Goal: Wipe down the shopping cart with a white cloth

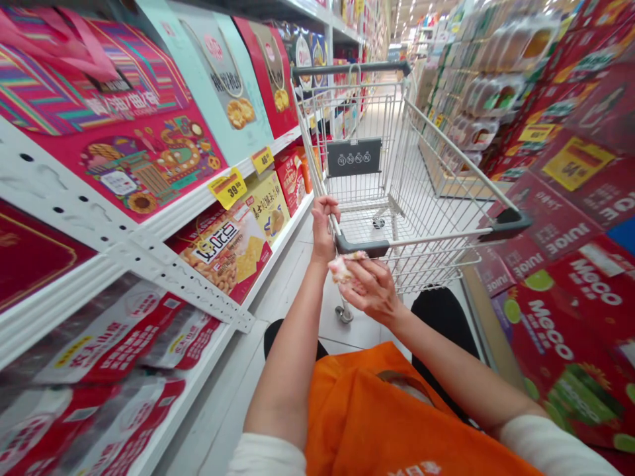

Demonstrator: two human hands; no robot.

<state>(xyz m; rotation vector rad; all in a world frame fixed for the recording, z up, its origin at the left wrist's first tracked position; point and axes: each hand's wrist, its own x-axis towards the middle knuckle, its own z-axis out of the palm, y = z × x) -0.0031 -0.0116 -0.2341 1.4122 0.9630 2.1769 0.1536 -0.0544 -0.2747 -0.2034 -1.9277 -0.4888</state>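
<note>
A metal wire shopping cart (436,165) with dark grey corner pieces stands in front of me. My left hand (325,228) is closed around its side rim, just beyond the near left corner piece (364,247). A crumpled, pink-and-white patterned cloth (340,270) is bunched in the fingers of my right hand (372,284). That hand presses the cloth up against the underside of the same corner, though exact contact is hard to see. On the cart's far part hangs a dark plate (354,157) with several round symbols.
Left of me, white shelving (208,338) carries gift boxes (211,73), snack packs (225,248) and yellow price tags (228,188). Stacked red drink cartons (565,317) rise close on the right. Bottle packs (496,99) line the aisle farther off. Tiled floor (282,277) shows between shelf and cart.
</note>
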